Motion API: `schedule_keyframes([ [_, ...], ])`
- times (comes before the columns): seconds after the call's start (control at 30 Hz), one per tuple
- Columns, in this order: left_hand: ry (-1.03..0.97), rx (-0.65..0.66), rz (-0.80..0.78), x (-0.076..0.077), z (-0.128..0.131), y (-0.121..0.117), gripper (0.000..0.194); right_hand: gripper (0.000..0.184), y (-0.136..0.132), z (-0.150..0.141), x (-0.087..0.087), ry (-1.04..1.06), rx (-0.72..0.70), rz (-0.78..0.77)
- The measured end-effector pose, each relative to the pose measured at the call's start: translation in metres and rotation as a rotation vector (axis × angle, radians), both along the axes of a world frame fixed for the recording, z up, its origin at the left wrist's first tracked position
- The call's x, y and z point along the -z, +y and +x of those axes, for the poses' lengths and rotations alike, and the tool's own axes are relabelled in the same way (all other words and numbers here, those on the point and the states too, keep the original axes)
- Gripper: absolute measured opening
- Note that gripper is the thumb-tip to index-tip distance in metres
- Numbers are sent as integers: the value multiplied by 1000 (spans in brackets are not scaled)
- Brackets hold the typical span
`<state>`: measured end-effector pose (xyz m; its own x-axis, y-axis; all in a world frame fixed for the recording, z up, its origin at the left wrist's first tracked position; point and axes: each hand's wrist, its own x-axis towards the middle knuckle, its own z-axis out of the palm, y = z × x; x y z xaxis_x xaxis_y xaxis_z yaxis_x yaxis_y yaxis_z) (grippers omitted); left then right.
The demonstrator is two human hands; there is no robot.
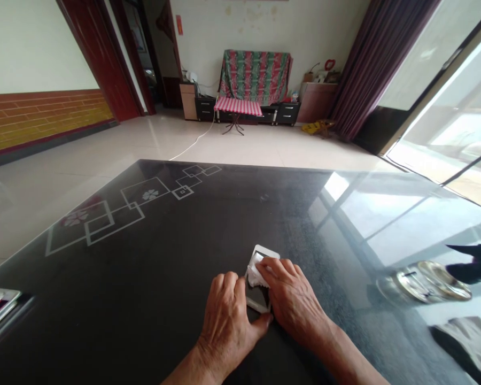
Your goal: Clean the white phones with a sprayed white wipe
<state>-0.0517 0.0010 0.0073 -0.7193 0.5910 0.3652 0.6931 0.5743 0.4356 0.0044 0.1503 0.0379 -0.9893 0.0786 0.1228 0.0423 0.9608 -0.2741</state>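
So, a phone (257,297) with a white frame and a dark screen lies face up on the glossy dark table (176,256), right in front of the person and between the two hands. A crumpled white tissue (256,271) rests against the upper left part of its screen. The right hand (294,291) pins that tissue under bent fingertips, its grip narrow, with the rest of the hand over the phone's right side. The left hand (226,310) steadies the phone by its edges: fingers bent at the left side, thumb stretched along the bottom, so the grip spans the near left corner.

Pale linked squares and flowers (150,194) pattern the table's far left part. At its left edge sits a small stack of phones (0,305), partly cut off. Toward the right edge are a shiny round dish (433,282), a dark pointed thing (475,262) I cannot identify, and a crumpled pale cloth (471,342); window light reflects across that side.

Beyond the table, on a pale tiled floor (144,139), stands a small stand with a red-and-white striped top (238,106). Behind it, a red and green cover (256,77) drapes something wide above black drawers (287,113). A purple curtain (385,59) hangs beside the window (460,123).
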Motion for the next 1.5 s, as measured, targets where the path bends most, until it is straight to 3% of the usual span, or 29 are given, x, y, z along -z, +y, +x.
schedule_keyframes([
  [0.27, -7, -29, -16, 1, -1, 3, 41, 42, 22, -36, -1, 26, 25, 147],
  [0.47, -33, -3, -15, -1, -5, 3, 34, 37, 1, -2, -2, -18, -77, -36],
  [0.6, -32, 18, -31, -3, -9, 4, 34, 39, 3, 17, 2, -26, -67, -105],
  [0.9, 9, 23, -31, 2, -11, 4, 36, 31, 19, -23, 1, 26, -45, 72],
  [1.2, 33, 21, -23, 2, -11, 5, 43, 42, 36, -45, 7, 71, 39, 172],
  [1.5, 27, 20, -8, 2, -11, 5, 41, 46, 40, -30, 6, 67, 94, 228],
])
